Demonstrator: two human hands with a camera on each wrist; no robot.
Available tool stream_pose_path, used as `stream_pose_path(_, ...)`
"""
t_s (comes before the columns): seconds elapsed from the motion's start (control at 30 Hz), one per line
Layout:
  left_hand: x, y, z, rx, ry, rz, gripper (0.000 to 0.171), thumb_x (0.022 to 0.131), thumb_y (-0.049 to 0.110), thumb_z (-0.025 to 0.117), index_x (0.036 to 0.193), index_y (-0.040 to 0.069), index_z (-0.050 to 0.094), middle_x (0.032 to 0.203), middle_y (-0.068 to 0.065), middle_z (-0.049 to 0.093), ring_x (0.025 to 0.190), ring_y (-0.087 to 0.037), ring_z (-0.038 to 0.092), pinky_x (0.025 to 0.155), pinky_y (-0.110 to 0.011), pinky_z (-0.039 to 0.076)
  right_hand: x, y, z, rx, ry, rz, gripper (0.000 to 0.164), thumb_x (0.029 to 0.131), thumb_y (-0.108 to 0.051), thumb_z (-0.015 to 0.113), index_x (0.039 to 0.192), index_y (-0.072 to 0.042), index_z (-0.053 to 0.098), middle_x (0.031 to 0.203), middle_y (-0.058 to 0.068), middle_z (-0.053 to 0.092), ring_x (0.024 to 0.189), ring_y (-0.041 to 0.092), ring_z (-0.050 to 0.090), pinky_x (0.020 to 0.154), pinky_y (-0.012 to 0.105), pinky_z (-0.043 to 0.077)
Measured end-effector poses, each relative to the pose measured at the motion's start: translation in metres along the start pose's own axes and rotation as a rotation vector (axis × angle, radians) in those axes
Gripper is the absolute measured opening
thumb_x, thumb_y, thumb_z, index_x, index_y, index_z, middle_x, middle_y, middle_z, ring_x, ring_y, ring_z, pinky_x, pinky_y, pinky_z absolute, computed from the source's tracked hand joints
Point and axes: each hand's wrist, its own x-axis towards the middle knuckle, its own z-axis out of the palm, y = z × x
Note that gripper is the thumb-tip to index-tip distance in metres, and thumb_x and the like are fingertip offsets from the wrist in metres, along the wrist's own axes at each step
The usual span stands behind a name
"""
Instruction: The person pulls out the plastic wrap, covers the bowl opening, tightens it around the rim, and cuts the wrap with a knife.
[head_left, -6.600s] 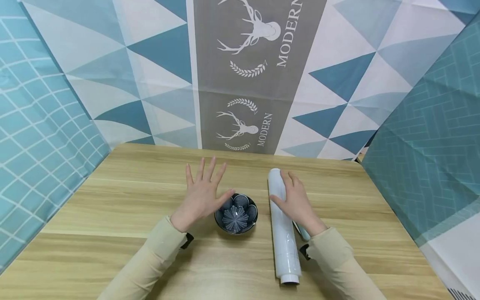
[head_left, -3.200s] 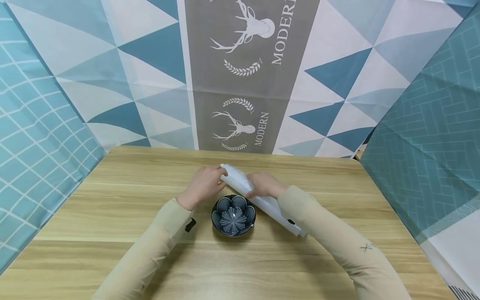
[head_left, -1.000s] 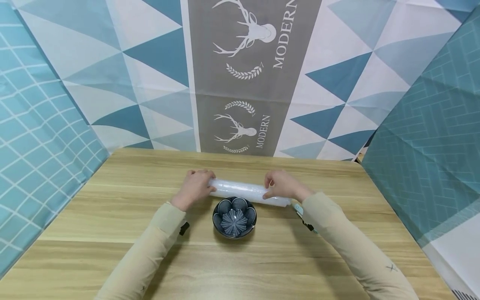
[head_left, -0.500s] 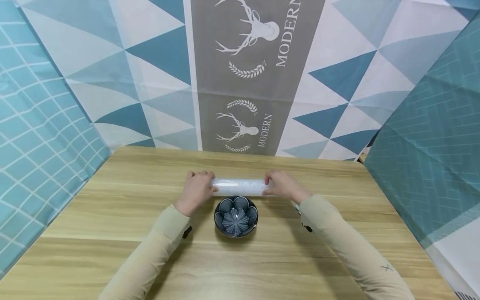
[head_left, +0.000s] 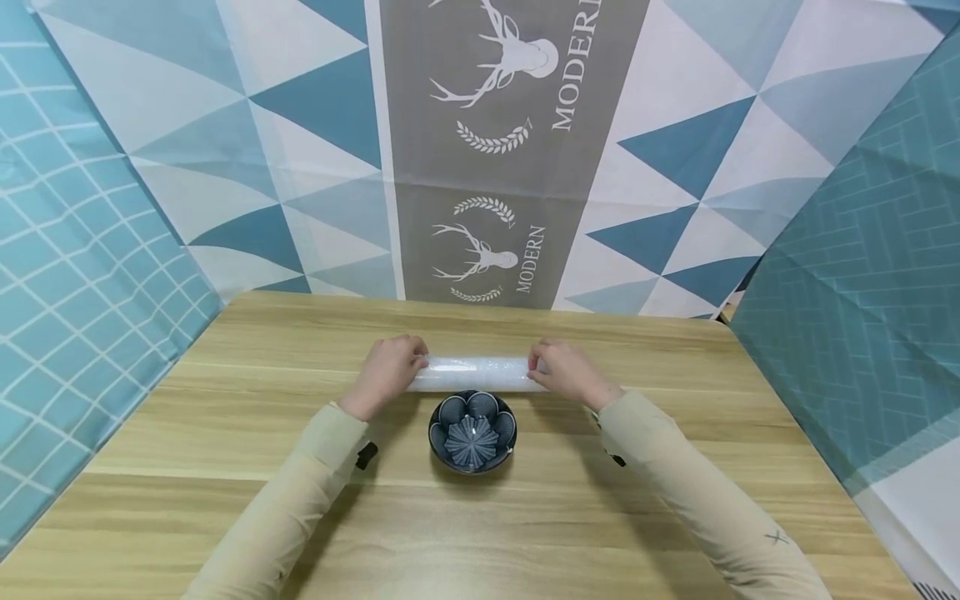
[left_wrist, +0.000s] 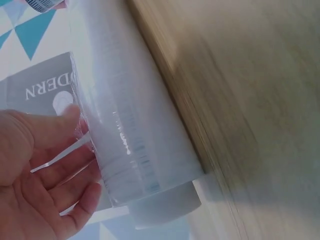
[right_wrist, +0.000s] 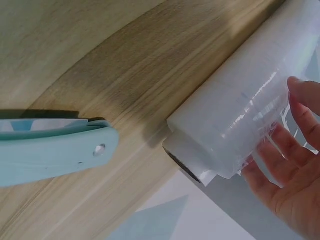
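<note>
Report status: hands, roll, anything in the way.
Left hand and right hand pinching at roll, one near each end. Roll crosswise on table. Bowl close on near side; pale-blue tool off right end.

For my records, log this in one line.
left hand: holds clear plastic film roll; right hand: likewise; round navy patterned bowl: beside roll
</note>
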Motion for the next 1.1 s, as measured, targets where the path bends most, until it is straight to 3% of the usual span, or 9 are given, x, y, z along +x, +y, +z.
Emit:
stream_pose_path(0.23, 0.004, -0.011, -0.005, -0.055, -0.067, -0.045, 0.013, 0.080, 0.015, 0.068, 0.085, 0.003, 0.065, 0.088, -0.012, 0.068, 0.080, -0.028, 0.063, 0.074, -0.041, 0.050, -0.002, -0.003, -0.002, -0.002, 0.037, -0.014, 0.006, 0.088, -0.017, 0.056, 0.087, -0.010, 0.056, 0.080, 0.002, 0.057, 0.066, 0.015, 0.050, 0.062, 0.031, 0.045)
stream_pose_path(0.4, 0.004, -0.019, -0.007, -0.077, -0.119, -0.078, 0.013, 0.083, 0.019, 0.065, 0.084, 0.006, 0.063, 0.093, -0.013, 0.067, 0.084, -0.028, 0.062, 0.077, -0.042, 0.049, -0.003, -0.006, -0.004, 0.033, -0.008, 0.018, 0.005, 0.091, -0.013, 0.048, 0.095, -0.010, 0.049, 0.080, 0.002, 0.056, 0.063, 0.015, 0.050, 0.060, 0.029, 0.045)
stream_pose_path(0.53, 0.004, -0.021, -0.008, -0.100, -0.111, -0.071, 0.010, 0.086, 0.015, 0.061, 0.084, 0.005, 0.060, 0.084, -0.010, 0.065, 0.071, -0.021, 0.058, 0.066, -0.036, 0.048, -0.005, -0.008, -0.004, 0.049, -0.044, 0.044, 0.009, 0.092, -0.008, 0.043, 0.101, -0.008, 0.044, 0.082, 0.007, 0.059, 0.063, 0.017, 0.052, 0.062, 0.032, 0.047)
stream_pose_path(0.67, 0.004, -0.021, -0.011, -0.126, -0.085, -0.069, 0.010, 0.089, 0.012, 0.055, 0.084, 0.004, 0.055, 0.070, -0.006, 0.057, 0.058, -0.016, 0.048, 0.054, -0.029, 0.040, -0.005, -0.009, -0.004, 0.030, -0.023, 0.042, 0.010, 0.092, -0.006, 0.041, 0.103, -0.007, 0.042, 0.082, 0.011, 0.062, 0.065, 0.019, 0.056, 0.064, 0.035, 0.049)
stream_pose_path(0.77, 0.005, -0.021, -0.011, -0.141, -0.088, -0.089, 0.009, 0.091, 0.012, 0.052, 0.085, 0.006, 0.051, 0.069, -0.005, 0.053, 0.057, -0.015, 0.045, 0.052, -0.027, 0.038, -0.004, -0.009, -0.004, 0.025, 0.013, 0.029, 0.017, 0.094, -0.009, 0.041, 0.110, -0.005, 0.044, 0.090, 0.015, 0.065, 0.072, 0.025, 0.061, 0.067, 0.038, 0.051)
stream_pose_path(0.93, 0.004, -0.019, -0.010, -0.195, -0.114, -0.103, 0.009, 0.094, 0.011, 0.045, 0.087, 0.006, 0.047, 0.088, -0.013, 0.064, 0.074, -0.023, 0.060, 0.053, -0.025, 0.042, -0.001, -0.008, -0.003, 0.007, 0.020, -0.003, 0.034, 0.090, -0.002, 0.046, 0.123, -0.001, 0.048, 0.104, 0.016, 0.066, 0.091, 0.031, 0.064, 0.079, 0.041, 0.051)
stream_pose_path(1.03, 0.004, -0.018, -0.011, -0.252, -0.128, -0.117, 0.010, 0.095, 0.009, 0.041, 0.088, 0.005, 0.045, 0.097, -0.017, 0.065, 0.089, -0.029, 0.063, 0.053, -0.025, 0.045, 0.000, -0.007, -0.004, 0.001, 0.004, -0.012, 0.035, 0.084, 0.006, 0.044, 0.117, -0.001, 0.055, 0.111, 0.014, 0.064, 0.101, 0.030, 0.061, 0.087, 0.040, 0.048)
stream_pose_path(1.1, 0.004, -0.018, -0.012, -0.279, -0.129, -0.126, 0.010, 0.096, 0.009, 0.039, 0.089, 0.004, 0.045, 0.096, -0.017, 0.065, 0.090, -0.030, 0.064, 0.053, -0.025, 0.045, 0.001, -0.007, -0.005, 0.021, 0.006, -0.009, 0.036, 0.083, 0.008, 0.043, 0.113, -0.001, 0.059, 0.112, 0.014, 0.063, 0.102, 0.030, 0.060, 0.088, 0.039, 0.048)
